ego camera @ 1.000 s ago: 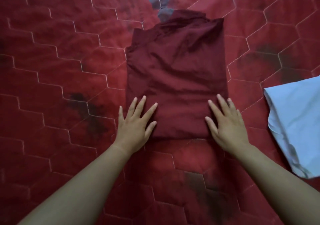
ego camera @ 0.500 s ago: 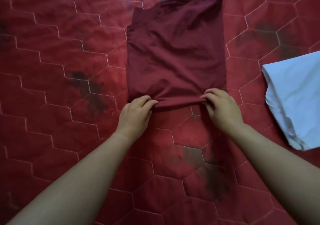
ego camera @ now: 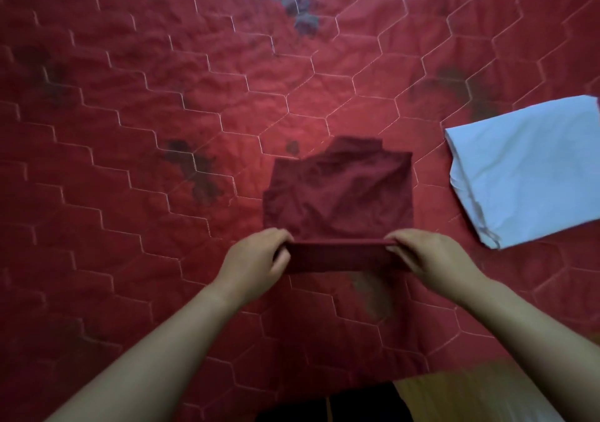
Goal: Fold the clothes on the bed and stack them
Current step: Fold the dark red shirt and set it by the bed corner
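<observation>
A dark maroon shirt (ego camera: 341, 194) lies on the red quilted bed (ego camera: 162, 96), folded into a narrow strip with its collar at the far end. Its near hem is lifted off the quilt and stretched between my hands. My left hand (ego camera: 256, 262) pinches the hem's left corner, and my right hand (ego camera: 431, 257) pinches the right corner. A light blue folded garment (ego camera: 526, 168) lies flat to the right, apart from the shirt.
The quilt has white hexagon stitching and dark floral patches. The bed's near edge (ego camera: 406, 376) shows at the bottom, with a yellowish floor and dark clothing below it.
My hands went from lying flat on the shirt's near end to pinching its hem, and now lift the hem up and away from me. The view has pulled back.
</observation>
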The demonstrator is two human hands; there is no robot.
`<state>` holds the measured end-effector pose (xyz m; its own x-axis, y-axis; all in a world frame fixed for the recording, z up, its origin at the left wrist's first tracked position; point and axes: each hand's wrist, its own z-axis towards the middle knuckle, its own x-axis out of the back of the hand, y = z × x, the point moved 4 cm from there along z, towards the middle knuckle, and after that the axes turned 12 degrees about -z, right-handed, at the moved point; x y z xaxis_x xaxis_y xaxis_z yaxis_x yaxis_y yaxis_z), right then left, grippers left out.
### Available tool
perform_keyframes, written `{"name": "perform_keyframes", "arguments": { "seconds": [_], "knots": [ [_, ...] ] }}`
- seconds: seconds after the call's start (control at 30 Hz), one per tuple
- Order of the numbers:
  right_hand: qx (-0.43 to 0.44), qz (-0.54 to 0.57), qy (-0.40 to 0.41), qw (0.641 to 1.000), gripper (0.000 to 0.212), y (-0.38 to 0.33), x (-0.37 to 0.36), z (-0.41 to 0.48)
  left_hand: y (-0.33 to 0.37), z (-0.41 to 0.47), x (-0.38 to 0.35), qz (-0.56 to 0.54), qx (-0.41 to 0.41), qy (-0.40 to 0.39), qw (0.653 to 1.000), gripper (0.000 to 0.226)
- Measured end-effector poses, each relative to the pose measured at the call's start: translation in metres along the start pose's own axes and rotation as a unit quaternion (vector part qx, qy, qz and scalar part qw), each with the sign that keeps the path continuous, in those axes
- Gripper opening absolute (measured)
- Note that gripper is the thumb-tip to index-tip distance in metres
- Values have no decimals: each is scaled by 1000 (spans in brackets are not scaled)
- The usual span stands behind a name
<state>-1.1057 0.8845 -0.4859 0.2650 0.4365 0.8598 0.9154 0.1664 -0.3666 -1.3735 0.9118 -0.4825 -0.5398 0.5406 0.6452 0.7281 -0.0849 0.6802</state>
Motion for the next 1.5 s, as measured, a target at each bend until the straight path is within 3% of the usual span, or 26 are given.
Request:
{"name": "perform_keyframes", "arguments": {
  "seconds": [0.27,0.4,0.53,0.73,0.83,0.9,1.03,1.17,1.3,1.5],
  "knots": [
    [-72,-34,135,988,20,59,39,133,-27,117,34,-6,65,168,984,28],
    [-202,-13,151,968,45,84,-2,148,-64,129,-3,-10,239,193,952,65],
    [-289,43,125,948,61,72,-53,121,-75,101,-49,-71,340,212,913,73],
    [-390,-15,158,907,65,58,-78,98,-56,109,-74,-31,335,289,896,79],
    [-332,27,278,901,51,59,-70,98,-56,113,-77,-56,325,308,892,81],
    [-307,34,312,899,46,64,-67,96,-57,115,-77,-81,310,309,896,81],
    [-429,70,227,872,58,80,-76,87,-58,114,-72,-42,294,294,908,84],
    [-335,100,206,914,69,58,-79,95,-51,118,-73,-27,287,266,920,79],
    [-309,141,198,920,72,36,-80,109,-40,116,-83,-17,253,244,936,70],
    [-312,151,184,920,55,42,-92,110,-46,126,-93,-51,256,244,934,50]
  ]
}}
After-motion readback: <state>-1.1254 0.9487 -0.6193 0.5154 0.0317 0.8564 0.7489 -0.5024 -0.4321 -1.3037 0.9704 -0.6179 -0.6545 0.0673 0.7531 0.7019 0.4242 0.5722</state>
